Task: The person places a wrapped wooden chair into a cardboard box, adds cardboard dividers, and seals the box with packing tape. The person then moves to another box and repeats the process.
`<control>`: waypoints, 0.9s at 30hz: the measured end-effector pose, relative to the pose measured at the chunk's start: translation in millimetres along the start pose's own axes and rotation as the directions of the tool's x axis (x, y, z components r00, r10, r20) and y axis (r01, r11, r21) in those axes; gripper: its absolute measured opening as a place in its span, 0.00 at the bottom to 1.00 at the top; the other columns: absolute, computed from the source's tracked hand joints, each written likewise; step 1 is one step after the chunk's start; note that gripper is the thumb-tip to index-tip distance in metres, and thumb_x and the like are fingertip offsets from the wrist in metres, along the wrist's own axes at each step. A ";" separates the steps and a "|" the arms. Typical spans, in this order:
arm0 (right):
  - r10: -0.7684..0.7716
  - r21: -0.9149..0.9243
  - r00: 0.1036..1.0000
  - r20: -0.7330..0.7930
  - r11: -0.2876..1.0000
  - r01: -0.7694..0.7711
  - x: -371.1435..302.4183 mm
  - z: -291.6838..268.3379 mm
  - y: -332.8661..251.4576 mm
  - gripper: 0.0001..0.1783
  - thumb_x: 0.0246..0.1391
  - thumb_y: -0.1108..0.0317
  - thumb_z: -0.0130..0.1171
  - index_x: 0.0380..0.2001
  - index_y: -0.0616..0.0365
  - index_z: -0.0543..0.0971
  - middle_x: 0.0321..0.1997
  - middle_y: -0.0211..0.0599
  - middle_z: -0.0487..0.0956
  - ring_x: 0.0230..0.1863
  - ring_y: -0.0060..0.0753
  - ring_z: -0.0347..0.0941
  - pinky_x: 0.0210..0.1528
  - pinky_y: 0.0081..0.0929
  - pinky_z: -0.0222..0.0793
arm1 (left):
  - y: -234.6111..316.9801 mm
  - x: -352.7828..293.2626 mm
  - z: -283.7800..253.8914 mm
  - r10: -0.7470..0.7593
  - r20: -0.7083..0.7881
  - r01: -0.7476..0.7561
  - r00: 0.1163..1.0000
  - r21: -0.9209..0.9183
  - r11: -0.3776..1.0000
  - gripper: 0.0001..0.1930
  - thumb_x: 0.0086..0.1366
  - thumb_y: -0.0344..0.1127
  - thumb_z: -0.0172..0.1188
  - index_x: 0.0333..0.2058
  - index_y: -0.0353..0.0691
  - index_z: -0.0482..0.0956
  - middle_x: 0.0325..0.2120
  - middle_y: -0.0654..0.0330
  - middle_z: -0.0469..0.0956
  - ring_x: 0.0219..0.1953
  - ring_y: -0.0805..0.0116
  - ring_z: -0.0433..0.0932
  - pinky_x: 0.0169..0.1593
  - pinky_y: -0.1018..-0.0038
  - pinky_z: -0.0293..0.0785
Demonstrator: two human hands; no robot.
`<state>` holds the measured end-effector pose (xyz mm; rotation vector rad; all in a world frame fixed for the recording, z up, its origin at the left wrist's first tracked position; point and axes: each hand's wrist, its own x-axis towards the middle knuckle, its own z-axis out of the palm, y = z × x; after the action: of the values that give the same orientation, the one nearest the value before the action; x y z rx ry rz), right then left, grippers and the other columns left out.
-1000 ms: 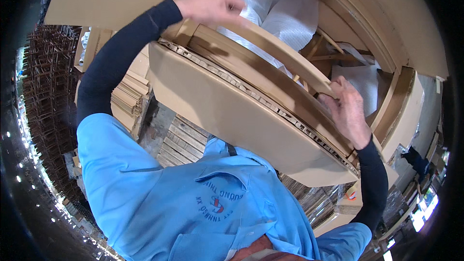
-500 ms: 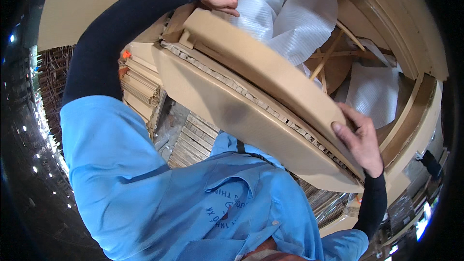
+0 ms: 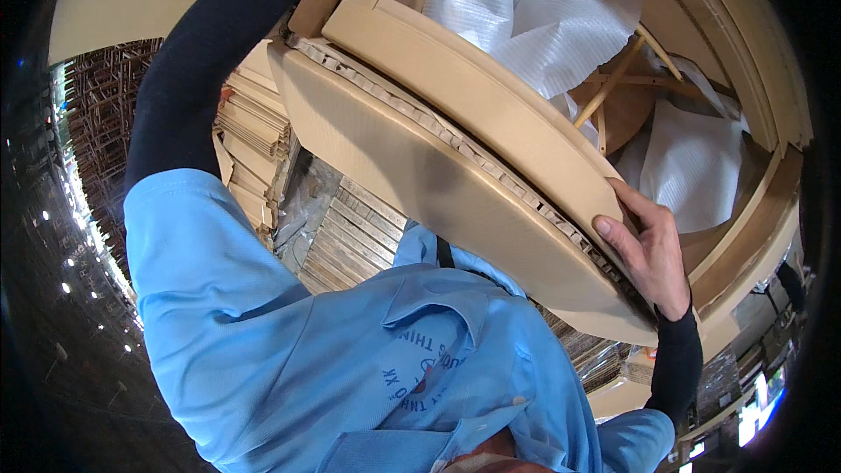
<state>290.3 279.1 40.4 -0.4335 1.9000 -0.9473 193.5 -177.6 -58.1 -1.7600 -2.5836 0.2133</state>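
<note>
One cardboard strip (image 3: 480, 103) lies between the two hands (image 3: 653, 252).

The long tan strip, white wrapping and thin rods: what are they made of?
Long tan strip: cardboard, it seems; smooth, nearly matte, creased where it folds.
White wrapping: probably plastic foam sheet; slightly shiny, with fine ribs and soft folds.
Thin rods: likely wood; smooth and yellowish, though a painted finish could fool us.
</note>
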 end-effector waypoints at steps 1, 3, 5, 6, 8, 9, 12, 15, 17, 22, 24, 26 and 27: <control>-0.066 0.033 0.998 -0.020 0.997 0.067 3.1 7.4 5.6 0.28 0.56 0.61 0.65 0.52 0.74 0.75 0.40 0.58 0.82 0.44 0.41 0.81 0.50 0.34 0.73 | 3.8 -1.4 0.5 0.000 -0.005 0.000 1.000 0.011 1.000 0.23 0.68 0.49 0.53 0.15 0.45 0.69 0.07 0.58 0.66 0.13 0.54 0.71 0.21 0.61 0.67; -0.243 -0.294 0.968 -0.066 0.931 0.214 15.8 23.5 9.9 0.27 0.55 0.61 0.64 0.51 0.72 0.76 0.39 0.58 0.82 0.41 0.47 0.81 0.48 0.38 0.74 | -0.1 4.9 -2.5 -0.030 0.082 0.029 0.996 0.020 0.999 0.23 0.68 0.49 0.53 0.15 0.46 0.69 0.08 0.57 0.67 0.15 0.56 0.73 0.22 0.61 0.69; -0.240 -0.310 0.968 -0.074 0.928 0.207 31.2 42.9 18.9 0.26 0.55 0.59 0.64 0.51 0.68 0.77 0.40 0.56 0.82 0.40 0.53 0.80 0.46 0.41 0.74 | 2.1 11.2 -4.7 -0.140 0.228 0.153 0.964 -0.038 0.988 0.20 0.67 0.49 0.54 0.20 0.43 0.77 0.17 0.52 0.76 0.24 0.56 0.78 0.29 0.62 0.72; -0.191 -0.197 0.980 -0.049 0.964 0.178 38.2 45.2 25.9 0.25 0.55 0.58 0.64 0.51 0.65 0.78 0.40 0.55 0.81 0.41 0.55 0.79 0.45 0.43 0.74 | 13.6 -12.7 14.9 -0.169 0.188 0.175 0.968 -0.016 0.984 0.19 0.71 0.48 0.51 0.26 0.42 0.75 0.13 0.53 0.69 0.24 0.53 0.73 0.32 0.57 0.72; -0.263 -0.384 0.960 -0.092 0.899 0.209 35.1 59.6 40.3 0.28 0.55 0.53 0.63 0.54 0.58 0.77 0.40 0.53 0.81 0.37 0.53 0.79 0.42 0.41 0.75 | 20.8 -20.7 14.9 -0.184 0.307 0.183 0.934 0.034 0.983 0.14 0.70 0.45 0.52 0.38 0.42 0.79 0.17 0.52 0.71 0.28 0.54 0.74 0.44 0.57 0.73; -0.353 -0.375 0.923 -0.150 0.884 0.277 34.3 65.9 49.5 0.29 0.55 0.51 0.63 0.56 0.55 0.76 0.38 0.52 0.82 0.37 0.53 0.79 0.41 0.44 0.75 | 21.7 -31.2 28.7 -0.180 0.229 0.188 0.957 -0.013 0.982 0.14 0.70 0.44 0.52 0.41 0.41 0.80 0.21 0.49 0.75 0.30 0.53 0.75 0.56 0.58 0.71; -0.462 -0.424 0.858 -0.224 0.839 0.341 29.4 65.4 61.6 0.29 0.56 0.49 0.61 0.53 0.57 0.76 0.44 0.47 0.78 0.46 0.50 0.74 0.50 0.43 0.71 | 18.3 -42.0 40.0 -0.234 0.214 0.250 0.949 -0.050 0.967 0.11 0.66 0.40 0.58 0.39 0.39 0.80 0.18 0.48 0.74 0.28 0.50 0.76 0.58 0.54 0.70; -0.546 -0.563 0.719 -0.431 0.785 0.258 -2.6 33.4 71.7 0.29 0.56 0.46 0.59 0.52 0.58 0.76 0.43 0.46 0.75 0.48 0.48 0.72 0.51 0.44 0.68 | 26.0 -14.8 18.5 -0.209 0.240 0.237 0.948 -0.097 0.967 0.09 0.64 0.36 0.58 0.27 0.38 0.75 0.17 0.46 0.71 0.25 0.45 0.74 0.51 0.52 0.73; -0.658 -0.679 0.490 -0.571 0.714 0.168 -34.6 -14.9 74.1 0.32 0.57 0.42 0.56 0.54 0.56 0.75 0.45 0.45 0.76 0.50 0.47 0.72 0.50 0.44 0.67 | 34.9 -13.4 17.4 -0.206 0.246 0.246 0.947 -0.142 0.959 0.10 0.64 0.35 0.58 0.25 0.38 0.73 0.16 0.46 0.71 0.25 0.46 0.74 0.47 0.53 0.73; -0.451 -0.781 0.827 -0.336 0.624 0.023 -44.5 11.0 184.7 0.40 0.62 0.40 0.49 0.69 0.52 0.59 0.71 0.50 0.59 0.74 0.49 0.49 0.72 0.56 0.44 | 29.7 4.5 7.9 -0.133 0.336 0.200 0.932 -0.172 0.965 0.10 0.63 0.35 0.59 0.24 0.38 0.73 0.16 0.47 0.71 0.24 0.46 0.74 0.41 0.56 0.71; -0.383 -0.805 0.884 -0.270 0.594 0.012 -44.3 -3.7 182.5 0.39 0.64 0.39 0.45 0.70 0.51 0.58 0.72 0.50 0.57 0.75 0.49 0.47 0.74 0.57 0.41 | 26.5 8.0 3.5 -0.141 0.292 0.186 0.946 -0.130 0.974 0.11 0.64 0.36 0.58 0.25 0.37 0.72 0.17 0.46 0.72 0.25 0.45 0.73 0.39 0.56 0.70; -0.366 -0.828 0.879 -0.305 0.559 -0.055 -50.5 -10.1 177.1 0.39 0.65 0.38 0.42 0.70 0.51 0.58 0.72 0.50 0.57 0.75 0.49 0.47 0.74 0.57 0.40 | 36.7 11.4 -3.8 -0.201 0.321 0.253 0.926 -0.129 0.959 0.12 0.64 0.36 0.58 0.26 0.36 0.72 0.19 0.45 0.73 0.27 0.44 0.74 0.39 0.55 0.70; -0.473 -0.829 0.795 -0.380 0.556 -0.066 -50.7 -14.8 184.8 0.39 0.66 0.37 0.39 0.69 0.52 0.59 0.70 0.52 0.61 0.73 0.50 0.51 0.72 0.60 0.43 | 45.6 12.8 -4.2 -0.381 0.260 0.429 0.887 -0.166 0.888 0.13 0.66 0.37 0.57 0.26 0.35 0.69 0.25 0.44 0.72 0.31 0.42 0.71 0.39 0.54 0.69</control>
<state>319.0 435.8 -67.1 -1.0485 2.8832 -0.2395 231.4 -149.0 -60.1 -1.2469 -3.1740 0.1259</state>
